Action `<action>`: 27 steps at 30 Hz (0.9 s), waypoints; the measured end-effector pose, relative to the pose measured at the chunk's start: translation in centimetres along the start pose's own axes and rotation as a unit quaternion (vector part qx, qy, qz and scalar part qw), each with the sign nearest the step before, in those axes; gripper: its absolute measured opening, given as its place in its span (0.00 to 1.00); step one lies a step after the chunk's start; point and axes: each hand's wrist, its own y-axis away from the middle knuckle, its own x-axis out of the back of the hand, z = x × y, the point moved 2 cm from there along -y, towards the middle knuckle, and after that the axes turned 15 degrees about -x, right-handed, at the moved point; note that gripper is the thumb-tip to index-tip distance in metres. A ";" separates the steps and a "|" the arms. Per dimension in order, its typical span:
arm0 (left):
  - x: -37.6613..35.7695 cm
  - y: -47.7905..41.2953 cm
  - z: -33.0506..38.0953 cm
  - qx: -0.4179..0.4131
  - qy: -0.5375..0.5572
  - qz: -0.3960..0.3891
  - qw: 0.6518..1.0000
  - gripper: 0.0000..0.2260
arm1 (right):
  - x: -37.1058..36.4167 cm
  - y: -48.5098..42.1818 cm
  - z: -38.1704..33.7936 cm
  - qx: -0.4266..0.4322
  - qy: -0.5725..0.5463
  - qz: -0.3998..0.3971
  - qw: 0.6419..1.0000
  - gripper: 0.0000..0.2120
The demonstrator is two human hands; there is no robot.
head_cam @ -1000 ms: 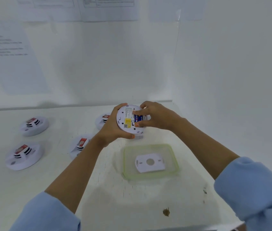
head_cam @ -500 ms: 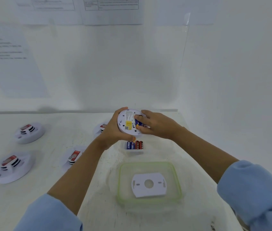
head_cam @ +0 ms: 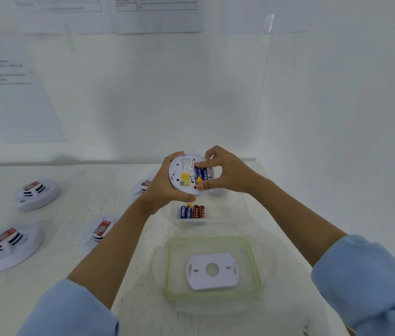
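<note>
While the smoke detector [head_cam: 184, 177] sits mid-frame with its back up, clasped from the left by the left hand [head_cam: 162, 187], the right hand [head_cam: 230, 175] pinches a blue battery [head_cam: 197, 175] (seated in its back) above the spare batteries [head_cam: 192, 212].

Bright, diffuse light is bleaching the white table [head_cam: 46, 299]; a faint grey shadow is lying on the back wall [head_cam: 167, 105], edges are bowing, and print on the held smoke detector [head_cam: 182, 170] is blurring.
</note>
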 end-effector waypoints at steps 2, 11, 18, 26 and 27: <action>-0.1 -0.1 0.0 -0.004 -0.006 0.000 1.000 0.43 | 0.1 -0.1 0.0 -0.018 -0.044 0.003 0.999 0.28; 1.3 0.3 -0.3 -0.015 -0.021 0.036 0.999 0.45 | 1.0 0.6 0.3 -0.092 -0.017 -0.034 0.995 0.26; 1.3 0.2 -0.3 -0.027 -0.036 0.027 0.999 0.45 | -4.6 0.6 1.1 -0.129 0.221 -0.164 0.953 0.23; 1.1 0.5 -0.6 -0.017 -0.035 0.017 0.999 0.45 | -2.0 0.8 1.2 -0.167 0.008 -0.121 0.978 0.16; 1.1 0.6 -0.7 -0.018 -0.032 0.019 0.999 0.44 | -0.7 0.8 0.8 -0.158 -0.029 -0.061 0.985 0.11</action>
